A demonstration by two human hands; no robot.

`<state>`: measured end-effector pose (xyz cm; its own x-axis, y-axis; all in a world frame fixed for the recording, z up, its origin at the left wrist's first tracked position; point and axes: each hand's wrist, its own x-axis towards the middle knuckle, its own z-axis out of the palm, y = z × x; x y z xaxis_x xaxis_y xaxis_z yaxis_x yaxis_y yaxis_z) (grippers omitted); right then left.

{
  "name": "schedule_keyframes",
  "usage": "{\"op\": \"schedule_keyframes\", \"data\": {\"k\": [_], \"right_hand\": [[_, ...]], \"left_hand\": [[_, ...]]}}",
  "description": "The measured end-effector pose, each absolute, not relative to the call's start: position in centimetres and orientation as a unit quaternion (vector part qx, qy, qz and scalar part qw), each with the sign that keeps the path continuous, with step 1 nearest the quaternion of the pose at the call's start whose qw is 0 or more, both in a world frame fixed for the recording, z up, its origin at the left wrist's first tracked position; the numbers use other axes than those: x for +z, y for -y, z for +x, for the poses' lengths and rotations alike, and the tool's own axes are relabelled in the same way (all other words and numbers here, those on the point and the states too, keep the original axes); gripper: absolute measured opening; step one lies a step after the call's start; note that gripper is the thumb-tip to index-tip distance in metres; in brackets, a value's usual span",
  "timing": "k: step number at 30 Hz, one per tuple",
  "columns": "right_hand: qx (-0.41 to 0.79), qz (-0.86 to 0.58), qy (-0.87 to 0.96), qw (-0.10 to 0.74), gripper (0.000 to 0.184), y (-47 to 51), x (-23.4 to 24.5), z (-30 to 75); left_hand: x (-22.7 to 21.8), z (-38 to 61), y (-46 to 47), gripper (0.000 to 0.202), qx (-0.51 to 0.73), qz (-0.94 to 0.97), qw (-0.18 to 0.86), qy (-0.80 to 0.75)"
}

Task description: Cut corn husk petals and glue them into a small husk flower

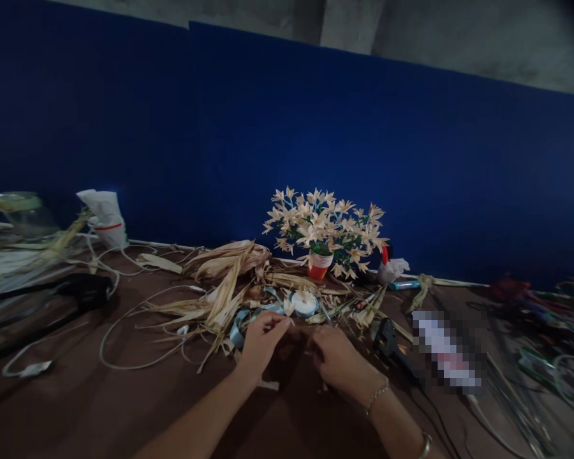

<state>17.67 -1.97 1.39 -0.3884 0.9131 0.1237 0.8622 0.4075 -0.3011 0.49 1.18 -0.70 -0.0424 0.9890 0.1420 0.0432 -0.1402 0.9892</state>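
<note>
My left hand (261,341) is raised a little above the brown table (100,408), fingers pinched together on a small pale husk flower (288,308). My right hand (337,360) rests knuckles-up on the table just to the right, fingers curled under; what they hold, if anything, is hidden. Just beyond both hands lie a white tape roll (305,303) and a light blue ribbon (242,319). Dried corn husks (227,271) are heaped behind them. A bouquet of pale husk flowers (323,223) stands in a red-and-white cup (319,264).
A black glue gun (387,341) lies right of my right hand. White cords (124,331) loop across the left of the table near a black device (83,287). A white bag (105,217) and a glass jar (22,213) stand far left. Coloured clutter (540,306) lies far right. A blue wall stands behind.
</note>
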Motion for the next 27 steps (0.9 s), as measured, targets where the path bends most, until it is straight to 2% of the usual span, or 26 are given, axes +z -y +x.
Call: {"op": "schedule_keyframes", "data": {"k": [3, 8, 11, 22, 24, 27], "right_hand": [[0.148, -0.541, 0.806, 0.190, 0.017, 1.8, 1.2, 17.5], [0.366, -0.498, 0.665, 0.419, 0.021, 1.2, 1.3, 16.7], [0.455, -0.462, 0.585, 0.487, 0.018, 0.7, 1.5, 15.9], [0.554, -0.413, 0.525, 0.497, 0.024, 0.3, 0.8, 13.3], [0.519, -0.423, 0.557, 0.492, 0.019, 0.4, 0.6, 13.4], [0.374, -0.450, 0.650, 0.485, 0.016, 0.9, 0.5, 13.7]], "left_hand": [[-0.4, 0.5, -1.0, 0.019, 0.539, 0.527, 0.442, -0.486], [0.0, 0.7, -0.7, 0.023, 0.528, 0.496, 0.505, -0.469], [0.3, 0.9, -0.4, 0.024, 0.537, 0.477, 0.536, -0.445], [0.8, 0.8, -0.3, 0.023, 0.555, 0.465, 0.546, -0.422], [0.9, 0.8, -0.4, 0.024, 0.560, 0.453, 0.547, -0.427], [0.7, 0.7, -0.6, 0.027, 0.559, 0.424, 0.560, -0.441]]}}
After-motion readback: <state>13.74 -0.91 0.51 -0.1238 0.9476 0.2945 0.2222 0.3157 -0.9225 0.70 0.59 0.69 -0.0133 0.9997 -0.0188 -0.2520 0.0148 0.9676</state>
